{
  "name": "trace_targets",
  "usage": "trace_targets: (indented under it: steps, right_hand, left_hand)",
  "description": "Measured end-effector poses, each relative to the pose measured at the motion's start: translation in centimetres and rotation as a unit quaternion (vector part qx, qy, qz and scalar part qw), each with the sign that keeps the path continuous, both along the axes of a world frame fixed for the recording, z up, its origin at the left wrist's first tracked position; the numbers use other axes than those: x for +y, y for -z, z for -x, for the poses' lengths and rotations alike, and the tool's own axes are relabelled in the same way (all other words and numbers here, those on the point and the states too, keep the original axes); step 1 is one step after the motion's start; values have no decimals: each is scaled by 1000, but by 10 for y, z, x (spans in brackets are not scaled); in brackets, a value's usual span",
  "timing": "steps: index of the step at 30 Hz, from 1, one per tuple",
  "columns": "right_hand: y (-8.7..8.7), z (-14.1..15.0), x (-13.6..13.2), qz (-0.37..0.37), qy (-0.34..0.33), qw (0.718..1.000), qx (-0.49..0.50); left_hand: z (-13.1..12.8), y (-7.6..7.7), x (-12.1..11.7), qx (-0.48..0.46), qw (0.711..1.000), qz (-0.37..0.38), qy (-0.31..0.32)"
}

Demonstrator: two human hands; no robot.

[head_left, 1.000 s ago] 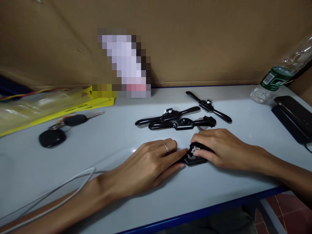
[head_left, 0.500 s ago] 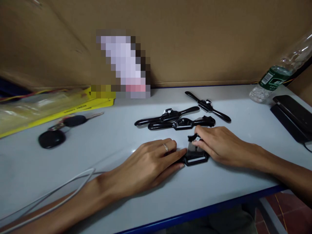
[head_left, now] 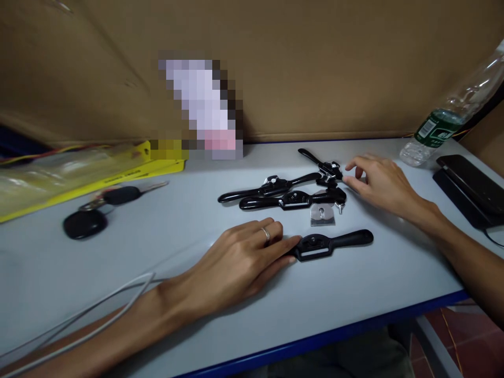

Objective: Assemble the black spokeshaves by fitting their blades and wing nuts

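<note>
My left hand (head_left: 248,257) lies closed around the left handle of a black spokeshave body (head_left: 315,247), which rests on the table with its slot bare and its right handle free. A flat metal blade (head_left: 323,215) lies just behind it. My right hand (head_left: 381,181) is farther back, thumb and index finger apart, by a second black spokeshave (head_left: 329,169) and covering its right handle; whether it touches the handle I cannot tell. A small black cap (head_left: 326,181) lies against that spokeshave. A thumbscrew (head_left: 340,208) sits near the blade.
Another assembled spokeshave (head_left: 271,186) and a bladeless spokeshave body (head_left: 295,199) lie at the middle. Keys (head_left: 120,195) with a black fob are on the left, near yellow packaging (head_left: 165,165). A plastic bottle (head_left: 437,128) and a phone (head_left: 472,181) stand right. A white cable (head_left: 129,302) crosses my left forearm.
My right hand has left the front spokeshave body and moved back and right. Blade, cap and thumbscrew now lie apart from the body on the table. The left hand stays put.
</note>
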State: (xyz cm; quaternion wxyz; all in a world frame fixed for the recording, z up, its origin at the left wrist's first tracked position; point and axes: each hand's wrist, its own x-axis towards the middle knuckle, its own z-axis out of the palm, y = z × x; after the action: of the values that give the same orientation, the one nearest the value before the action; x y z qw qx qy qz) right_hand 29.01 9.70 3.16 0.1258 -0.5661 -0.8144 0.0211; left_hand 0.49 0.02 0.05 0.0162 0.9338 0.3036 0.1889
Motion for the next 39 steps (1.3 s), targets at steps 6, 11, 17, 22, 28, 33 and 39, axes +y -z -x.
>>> trace_targets:
  steps: [6, 11, 17, 22, 28, 33, 39]
  right_hand:
    - [-2, -13, 13, 89, -22, 994, -51]
    - [-13, -34, 27, 192, -16, 980, -57]
    - [-20, -43, 27, 211, 9, 975, -69]
    - [-16, -38, 25, 177, 7, 982, -69]
    - [-20, -32, 17, 111, -19, 993, -34]
    - [-35, -18, -12, 219, -197, 955, 25]
    - [-34, 6, -53, 290, -293, 911, -5]
  left_hand:
    - [8, 4, 8, 17, 997, -27, -66]
    - [15, 7, 17, 18, 993, -46, -104]
    - [20, 8, 25, 21, 986, -65, -152]
    - [26, 10, 32, 30, 978, -72, -194]
    - [24, 5, 32, -16, 972, -84, -217]
    - [15, -5, 15, -77, 979, -122, -147]
    - [7, -6, 6, -7, 996, -93, -6]
